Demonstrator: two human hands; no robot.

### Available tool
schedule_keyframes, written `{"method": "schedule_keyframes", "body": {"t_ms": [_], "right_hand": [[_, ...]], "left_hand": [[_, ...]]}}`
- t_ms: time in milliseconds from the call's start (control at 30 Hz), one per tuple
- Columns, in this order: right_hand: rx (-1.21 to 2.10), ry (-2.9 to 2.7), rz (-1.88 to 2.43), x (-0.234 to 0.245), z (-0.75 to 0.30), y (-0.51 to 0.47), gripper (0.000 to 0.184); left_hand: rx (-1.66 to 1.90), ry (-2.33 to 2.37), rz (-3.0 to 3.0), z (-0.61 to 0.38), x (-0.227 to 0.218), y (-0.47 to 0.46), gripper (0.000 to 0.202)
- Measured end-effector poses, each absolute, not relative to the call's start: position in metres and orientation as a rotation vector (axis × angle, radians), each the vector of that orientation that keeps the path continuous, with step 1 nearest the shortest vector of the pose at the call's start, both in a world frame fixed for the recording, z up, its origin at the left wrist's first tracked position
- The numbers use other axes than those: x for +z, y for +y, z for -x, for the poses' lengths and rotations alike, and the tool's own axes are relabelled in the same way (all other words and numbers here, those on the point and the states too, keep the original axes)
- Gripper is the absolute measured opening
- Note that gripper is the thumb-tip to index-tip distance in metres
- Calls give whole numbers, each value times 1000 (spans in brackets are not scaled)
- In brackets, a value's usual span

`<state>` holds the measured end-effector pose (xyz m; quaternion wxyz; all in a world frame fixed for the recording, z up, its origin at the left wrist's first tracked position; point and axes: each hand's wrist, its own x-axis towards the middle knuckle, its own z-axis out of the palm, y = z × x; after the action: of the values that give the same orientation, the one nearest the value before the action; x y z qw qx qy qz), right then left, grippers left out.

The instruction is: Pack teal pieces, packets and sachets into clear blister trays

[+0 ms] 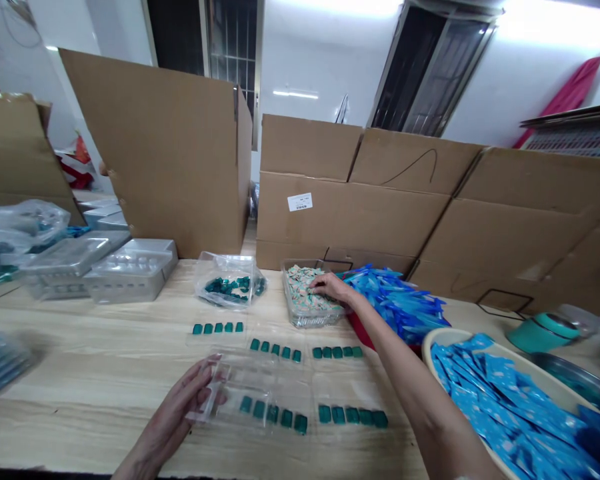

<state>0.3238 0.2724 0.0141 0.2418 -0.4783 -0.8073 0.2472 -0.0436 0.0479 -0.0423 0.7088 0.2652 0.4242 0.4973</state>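
Observation:
My left hand [193, 392] is closed on the left edge of a clear plastic tray [225, 377], held low over the table. Rows of small teal-green blocks [287, 418] lie at and beyond the tray, some in clear trays laid flat. My right hand [331, 287] reaches into a clear plastic container [314, 319] heaped with small pale and teal pieces [300, 283]. Its fingers are bent together at the heap, and their tips are hidden among the pieces. Left of that container, an open clear bag [230, 283] holds more teal blocks.
Blue slim packets [395, 297] fill a red container behind my right forearm. A cream basin [433, 340] of light-blue packets stands at right, near a teal cup [543, 332]. Clear boxes [130, 270] are stacked at left. Cardboard panels [345, 213] wall the table's back.

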Motion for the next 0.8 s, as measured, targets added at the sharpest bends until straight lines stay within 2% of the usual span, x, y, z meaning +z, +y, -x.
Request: {"method": "schedule_keyframes", "body": {"t_ms": [133,233,333,433,533,667,800], "right_hand": [[668,-2138,1350,13,-320,276,13],[671,-2032,1377,22,-310,261,23],[927,-1830,1235,37,-287,225,32],[1331,-1576,1008,49,-257,180,30],[1578,-1477,905,53,-232,141,27],[1727,-1427,837,49,-217,113,26],[1731,-1443,806,49,-216,101,24]], "left_hand": [[1120,946,-590,44,-41,46,48],[1148,991,-603,43,-34,43,50],[1162,1011,-670,32,-19,38,49],[1209,968,-707,12,-1,34,48],[1247,879,-698,-12,10,32,46],[1322,768,-668,-36,14,28,40],[1358,735,-653,-47,17,21,37]]}}
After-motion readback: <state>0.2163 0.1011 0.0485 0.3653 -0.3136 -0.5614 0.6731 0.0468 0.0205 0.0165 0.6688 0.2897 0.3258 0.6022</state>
